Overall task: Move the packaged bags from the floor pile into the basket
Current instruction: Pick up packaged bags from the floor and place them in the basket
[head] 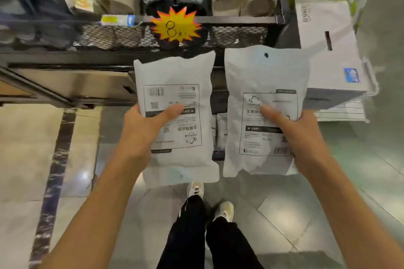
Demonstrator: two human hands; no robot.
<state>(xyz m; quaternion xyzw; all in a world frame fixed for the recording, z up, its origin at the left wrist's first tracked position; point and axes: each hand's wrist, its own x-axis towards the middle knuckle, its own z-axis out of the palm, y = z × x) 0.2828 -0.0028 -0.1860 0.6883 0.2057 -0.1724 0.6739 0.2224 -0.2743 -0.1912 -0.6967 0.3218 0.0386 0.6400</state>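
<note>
I hold two white packaged bags side by side in front of me, above the floor. My left hand (142,129) grips the left bag (175,72) at its left edge, thumb across the printed label. My right hand (299,133) grips the right bag (262,72) at its right edge, thumb on its label. Between and below the two bags a dark basket (219,100) shows through the gap, with more white bags (219,129) lying in it. Most of the basket is hidden behind the held bags.
A black wire-mesh shelf (240,35) with upright slippers and a yellow price star (176,26) stands straight ahead. White boxes (328,54) are stacked at the right, green boxes behind them. My feet (209,199) stand on the tiled floor below.
</note>
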